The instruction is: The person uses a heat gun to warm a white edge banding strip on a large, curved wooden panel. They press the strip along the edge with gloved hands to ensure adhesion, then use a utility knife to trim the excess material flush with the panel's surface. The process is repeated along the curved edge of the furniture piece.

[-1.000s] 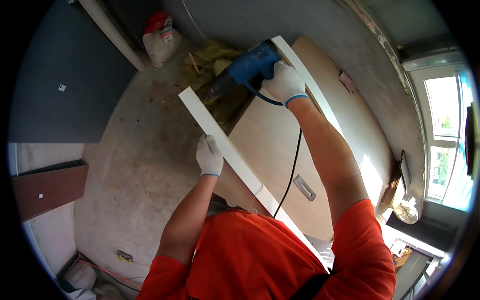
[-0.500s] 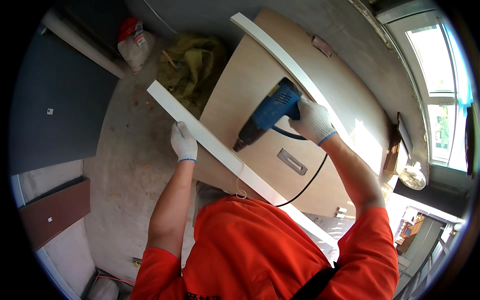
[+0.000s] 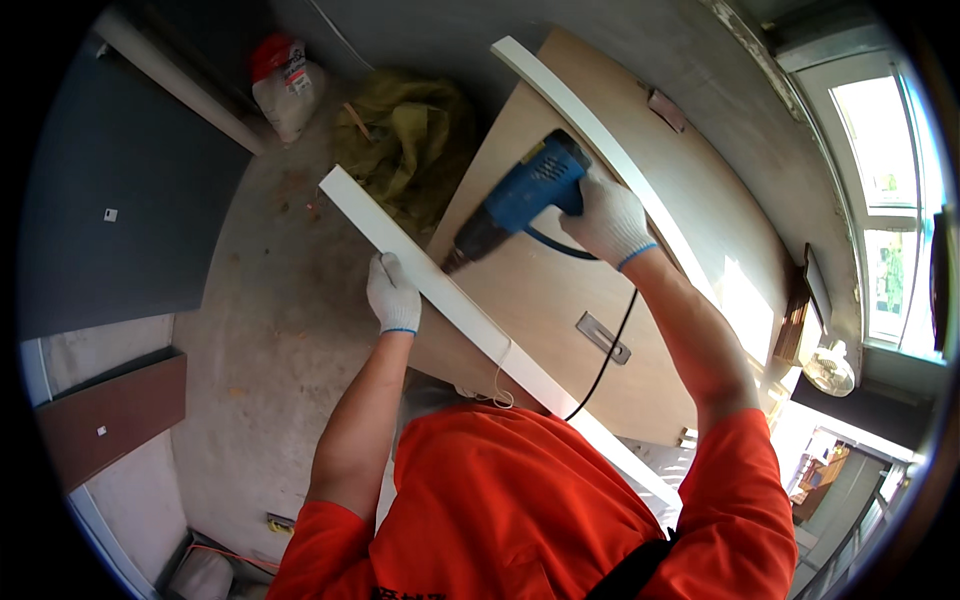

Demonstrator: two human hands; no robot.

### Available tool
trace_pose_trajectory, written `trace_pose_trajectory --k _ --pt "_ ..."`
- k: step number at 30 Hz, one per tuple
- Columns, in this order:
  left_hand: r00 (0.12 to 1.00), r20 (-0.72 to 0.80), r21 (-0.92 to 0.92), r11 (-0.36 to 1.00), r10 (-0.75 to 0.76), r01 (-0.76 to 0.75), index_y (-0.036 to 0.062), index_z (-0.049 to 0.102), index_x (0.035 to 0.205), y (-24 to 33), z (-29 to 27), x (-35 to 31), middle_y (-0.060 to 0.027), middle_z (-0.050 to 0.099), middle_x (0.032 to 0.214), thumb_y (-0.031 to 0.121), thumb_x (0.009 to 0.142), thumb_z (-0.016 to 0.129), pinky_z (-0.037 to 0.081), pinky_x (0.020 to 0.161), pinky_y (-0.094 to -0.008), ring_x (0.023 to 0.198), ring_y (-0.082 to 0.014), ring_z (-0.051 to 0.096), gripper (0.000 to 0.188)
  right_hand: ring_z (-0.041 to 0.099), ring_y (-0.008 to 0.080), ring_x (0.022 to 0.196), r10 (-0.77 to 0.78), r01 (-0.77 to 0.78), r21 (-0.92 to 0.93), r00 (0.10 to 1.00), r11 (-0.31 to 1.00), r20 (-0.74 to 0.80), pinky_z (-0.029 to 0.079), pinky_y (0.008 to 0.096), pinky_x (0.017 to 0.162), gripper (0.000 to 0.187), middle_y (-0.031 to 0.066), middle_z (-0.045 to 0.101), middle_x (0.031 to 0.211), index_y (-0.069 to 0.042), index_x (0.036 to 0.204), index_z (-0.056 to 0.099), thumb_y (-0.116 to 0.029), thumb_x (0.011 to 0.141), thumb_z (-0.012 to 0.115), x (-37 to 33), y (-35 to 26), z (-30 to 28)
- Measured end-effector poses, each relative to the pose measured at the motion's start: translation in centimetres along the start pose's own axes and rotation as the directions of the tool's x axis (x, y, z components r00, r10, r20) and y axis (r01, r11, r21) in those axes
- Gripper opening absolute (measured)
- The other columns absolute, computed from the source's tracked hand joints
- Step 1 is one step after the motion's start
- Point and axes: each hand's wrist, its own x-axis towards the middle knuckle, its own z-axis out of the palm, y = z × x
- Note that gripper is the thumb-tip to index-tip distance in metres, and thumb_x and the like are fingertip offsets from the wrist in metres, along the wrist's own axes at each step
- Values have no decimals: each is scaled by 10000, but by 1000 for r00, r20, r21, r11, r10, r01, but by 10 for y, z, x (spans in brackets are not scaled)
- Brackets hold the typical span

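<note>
Two white strips [image 3: 445, 288], gap between; heat gun [image 3: 532, 192] near one's edge.

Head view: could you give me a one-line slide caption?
A gloved right hand angles a blue heat gun toward a white strip held by the gloved left hand.

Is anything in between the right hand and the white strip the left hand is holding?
Yes, the blue heat gun. The right hand grips it, with its nozzle aimed at the white strip in the left hand. Nothing visible stands between nozzle and strip.
</note>
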Motion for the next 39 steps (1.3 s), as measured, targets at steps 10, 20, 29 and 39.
trace_pose_trajectory --k 10,20,29,39 --pt "999 -32 25 1000 -11 12 -29 688 1297 0 1 -4 -275 749 1144 318 1141 485 563 925 -514 1052 -457 724 432 764 435 1057 -26 31 58 996 998 -83 610 511 924 398 256 793 1101 17 1135 729 -273 863 727 117 -118 -16" --pt "999 -33 64 998 -11 13 -23 693 1288 1 1 -4 -281 749 1129 316 1136 486 566 926 -523 1047 -465 725 425 770 429 1069 -42 53 80 990 995 -137 614 505 931 392 251 797 1107 16 1140 736 -267 869 720 141 -131 -9" --pt "1000 -18 43 999 15 -14 -47 687 1230 2 0 -2 -295 747 1082 328 1160 477 552 889 -527 1000 -471 722 436 768 441 982 -31 31 16 999 999 -34 606 496 907 433 269 781 1006 19 1122 727 -310 845 781 39 -26 -8" --pt "999 -33 68 997 24 -22 -57 675 1193 -8 3 2 -302 745 1059 334 1162 462 543 871 -534 987 -490 712 446 763 439 903 15 -9 -85 997 996 73 618 520 818 314 217 767 921 -14 1022 700 -260 830 727 -91 81 0"
